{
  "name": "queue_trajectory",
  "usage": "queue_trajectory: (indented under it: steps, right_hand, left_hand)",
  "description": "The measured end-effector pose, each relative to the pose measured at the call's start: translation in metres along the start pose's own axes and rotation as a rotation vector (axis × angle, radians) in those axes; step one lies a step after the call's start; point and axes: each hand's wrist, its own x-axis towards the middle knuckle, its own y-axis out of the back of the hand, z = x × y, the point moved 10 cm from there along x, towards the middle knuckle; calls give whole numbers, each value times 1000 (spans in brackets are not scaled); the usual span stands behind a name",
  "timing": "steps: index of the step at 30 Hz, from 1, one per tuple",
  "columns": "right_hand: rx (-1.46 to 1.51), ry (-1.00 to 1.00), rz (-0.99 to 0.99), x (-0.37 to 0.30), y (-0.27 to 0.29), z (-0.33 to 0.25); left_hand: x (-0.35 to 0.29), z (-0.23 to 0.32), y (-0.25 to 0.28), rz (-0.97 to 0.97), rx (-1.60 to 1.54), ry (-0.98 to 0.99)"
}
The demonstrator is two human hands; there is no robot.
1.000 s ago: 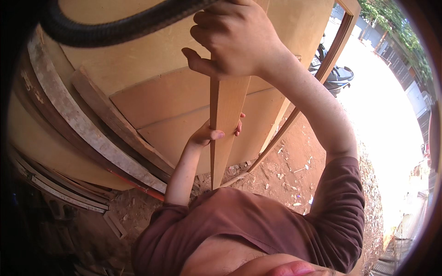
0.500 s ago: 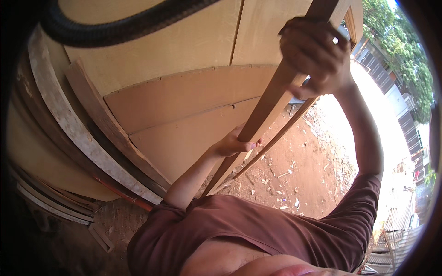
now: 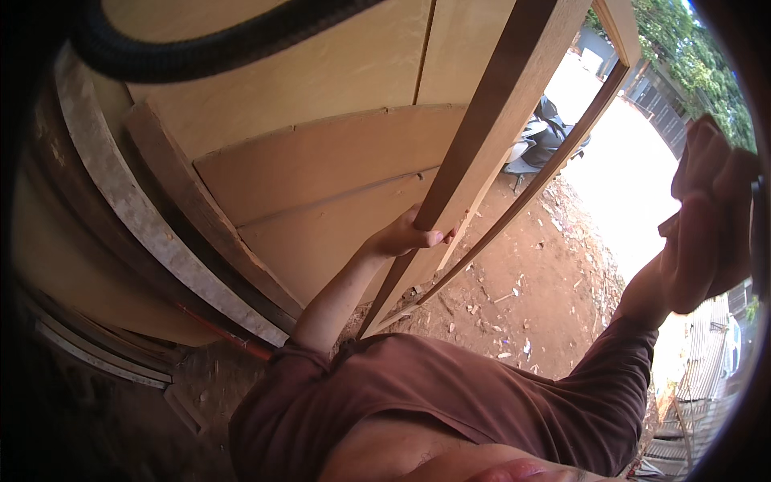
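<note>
A tall wooden frame (image 3: 502,120) stands slantwise in front of me, its near bar running from the upper edge down toward my shirt. My left hand (image 3: 404,235) is wrapped round this bar at its lower middle, thumb in front. The frame's thinner far bar (image 3: 530,193) runs to the right of the near one. Out at the far right, apart from the frame, my right hand (image 3: 711,229) is raised with its fingers curled. A small edge shows beside its fingers, but what it holds I cannot make out.
Behind the frame lean large tan boards (image 3: 321,169). Several planks, one whitish (image 3: 120,185), lean at the left. A black hose-like tube (image 3: 217,52) crosses the top left. Wood chips litter the dirt ground (image 3: 514,273). A motorbike (image 3: 546,136) stands beyond the frame.
My right hand has come off the upper part of the frame's near bar and swung out to the far right. My left hand keeps its grip, and the motorbike shows more fully.
</note>
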Motion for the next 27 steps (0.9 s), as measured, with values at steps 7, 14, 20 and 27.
queue_trajectory:
  steps: [7,14,20,27]
  right_hand:
    - [357,138,-81,-4,66,-98]
    - [445,145,-103,0,82,-107]
    - [490,147,-117,-9,100,-113]
    - [525,118,-132,-23,109,-112]
  left_hand:
    - [4,12,4,18,31,-10]
    - [28,5,1,-5,51,-20]
    - [47,2,-3,-8,40,-25]
    - [59,-4,-16,-10,43,-42]
